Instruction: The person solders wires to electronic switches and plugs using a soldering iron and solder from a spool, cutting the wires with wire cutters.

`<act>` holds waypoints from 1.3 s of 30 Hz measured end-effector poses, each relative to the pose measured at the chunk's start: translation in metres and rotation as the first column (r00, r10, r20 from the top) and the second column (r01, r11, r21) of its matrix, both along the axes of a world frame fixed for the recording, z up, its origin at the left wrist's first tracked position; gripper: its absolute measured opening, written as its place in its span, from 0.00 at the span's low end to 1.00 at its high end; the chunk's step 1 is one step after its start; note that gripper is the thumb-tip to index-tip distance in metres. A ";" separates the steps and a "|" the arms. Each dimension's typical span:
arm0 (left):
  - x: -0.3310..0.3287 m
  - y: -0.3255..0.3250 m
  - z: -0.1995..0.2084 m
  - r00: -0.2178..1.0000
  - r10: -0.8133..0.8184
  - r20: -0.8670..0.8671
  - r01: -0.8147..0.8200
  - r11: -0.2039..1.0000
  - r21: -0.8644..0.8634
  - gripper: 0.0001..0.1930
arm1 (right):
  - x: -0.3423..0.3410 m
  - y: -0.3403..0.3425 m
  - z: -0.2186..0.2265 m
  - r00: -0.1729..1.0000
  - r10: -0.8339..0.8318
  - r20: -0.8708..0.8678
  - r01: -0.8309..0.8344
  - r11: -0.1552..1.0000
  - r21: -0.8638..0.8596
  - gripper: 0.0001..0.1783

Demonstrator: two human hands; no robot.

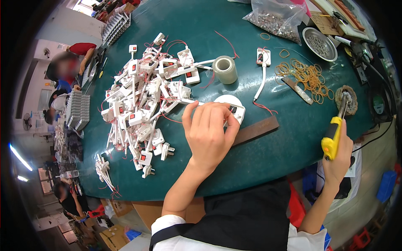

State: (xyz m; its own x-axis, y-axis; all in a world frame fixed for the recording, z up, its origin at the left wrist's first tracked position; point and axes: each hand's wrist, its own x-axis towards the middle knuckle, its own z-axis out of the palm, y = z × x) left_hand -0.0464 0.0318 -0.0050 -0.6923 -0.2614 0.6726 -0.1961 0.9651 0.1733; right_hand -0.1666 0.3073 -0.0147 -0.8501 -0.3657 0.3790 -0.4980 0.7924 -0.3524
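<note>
White switch unit point(235, 112) with a red rocker lies on the green counter point(268, 150), pinned under the left hand point(208, 133); only its right end peeks out past the fingertips, so the grip there is a flat press with curled fingers rather than a pinch. A round white part point(226, 99) sits just beyond the fingers, touching the unit. The right hand point(340, 154) is closed around the yellow handle of a soldering iron point(333, 133), whose tip rests in a crusted stand point(346, 99) well off to the right of the held unit. My reading is that one unit is being steadied for a solder joint while the iron waits in its rest, so the step in hand is positioning, not joining. The next move would seem to call for lifting the iron clear of the stand and bringing its tip across to the exposed end by the left fingertips, with those fingers kept back from the heat. A dark flat bar point(255, 130) lies just right of the left hand. Left of that hand spreads a heap of switch units with red wires point(142, 104); beyond it stands a roll of clear tape point(225, 69), and rubber bands point(305, 75) scatter between the roll and the stand.
</note>
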 end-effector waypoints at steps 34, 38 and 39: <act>0.118 -0.085 0.039 0.971 0.148 -0.186 -0.067 0.922 0.382 0.16 | -0.013 -0.030 -0.068 0.300 0.940 -0.160 0.760 -0.337 -0.556 0.21; 0.214 -0.125 0.030 0.740 0.627 -0.245 -0.488 0.751 0.445 0.12 | -0.015 -0.033 -0.061 0.227 0.954 -0.198 0.759 -0.301 -0.578 0.18; 0.245 -0.142 0.025 0.648 0.712 -0.270 -0.578 0.691 0.435 0.12 | -0.013 -0.033 -0.058 0.249 0.957 -0.147 0.758 -0.287 -0.586 0.18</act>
